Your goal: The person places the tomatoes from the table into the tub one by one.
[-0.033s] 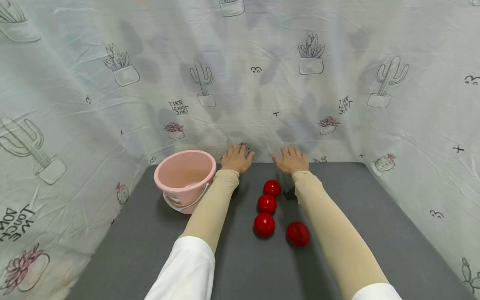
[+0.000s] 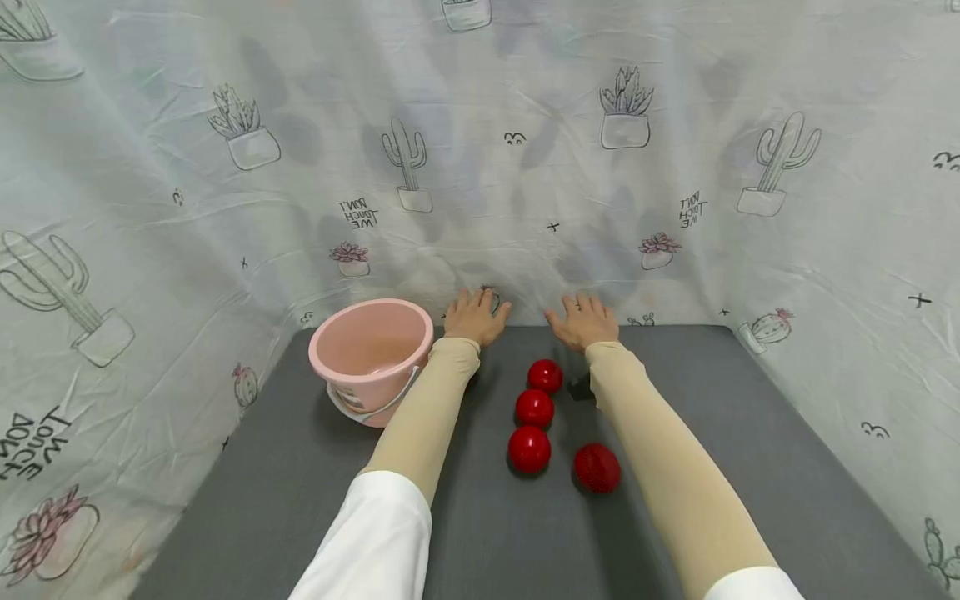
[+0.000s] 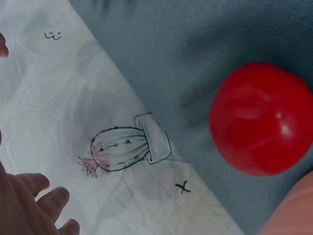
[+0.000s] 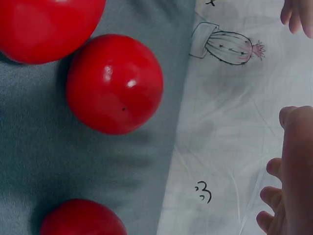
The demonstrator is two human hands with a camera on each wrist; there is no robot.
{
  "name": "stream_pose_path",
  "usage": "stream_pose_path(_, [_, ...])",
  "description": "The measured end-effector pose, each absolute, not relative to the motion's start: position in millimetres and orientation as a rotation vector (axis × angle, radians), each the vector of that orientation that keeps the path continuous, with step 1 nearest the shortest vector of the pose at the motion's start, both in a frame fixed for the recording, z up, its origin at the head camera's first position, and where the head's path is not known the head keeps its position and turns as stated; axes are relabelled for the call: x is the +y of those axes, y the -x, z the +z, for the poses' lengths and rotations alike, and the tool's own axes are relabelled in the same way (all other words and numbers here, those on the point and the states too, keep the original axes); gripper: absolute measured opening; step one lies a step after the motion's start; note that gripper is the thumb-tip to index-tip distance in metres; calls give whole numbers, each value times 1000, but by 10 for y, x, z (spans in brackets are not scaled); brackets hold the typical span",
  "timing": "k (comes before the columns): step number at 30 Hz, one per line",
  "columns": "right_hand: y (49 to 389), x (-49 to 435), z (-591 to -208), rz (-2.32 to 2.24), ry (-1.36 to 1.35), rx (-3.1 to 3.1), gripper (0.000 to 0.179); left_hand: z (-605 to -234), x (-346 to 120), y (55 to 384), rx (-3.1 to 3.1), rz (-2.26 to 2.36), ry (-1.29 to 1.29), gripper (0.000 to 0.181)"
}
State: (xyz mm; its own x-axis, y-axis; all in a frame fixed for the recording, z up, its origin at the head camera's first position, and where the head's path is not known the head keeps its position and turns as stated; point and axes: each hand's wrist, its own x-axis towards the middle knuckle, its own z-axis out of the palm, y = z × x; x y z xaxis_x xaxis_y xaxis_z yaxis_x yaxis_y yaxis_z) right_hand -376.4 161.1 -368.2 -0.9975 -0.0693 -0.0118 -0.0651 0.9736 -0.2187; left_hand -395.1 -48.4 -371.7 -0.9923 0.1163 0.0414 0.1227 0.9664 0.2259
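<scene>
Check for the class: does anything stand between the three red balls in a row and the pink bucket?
Yes. In the head view, the person's left forearm stretches between the three red balls and the pink bucket, covering part of the bucket's right side.

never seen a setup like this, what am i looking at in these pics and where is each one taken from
There is no machine here, just a person's two bare hands. The wide picture comes from a camera worn on the head, looking forward and down; the two close ones come from cameras on the left and right wrists.

On the grey table stand a pink bucket, to the left, and four red balls: three in a line, one off to the right. Behind hangs a patterned sheet.

The left hand and right hand reach toward the sheet with fingers extended, holding nothing.
</scene>
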Motion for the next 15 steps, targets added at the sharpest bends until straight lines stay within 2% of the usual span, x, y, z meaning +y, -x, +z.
stream_pose_path(9, [3830,1605,-3604,-335,95,3115,74,-3581,-521,4037,-3083,-390,222,74])
stream_pose_path(12, [3819,1665,-3582,-414,100,3086,76,-3482,-534,3943,-3072,-507,298,73])
stream_pose_path(15, [3770,1796,-3533,-735,163,3001,80,-3298,-574,3745,-3017,-857,448,72])
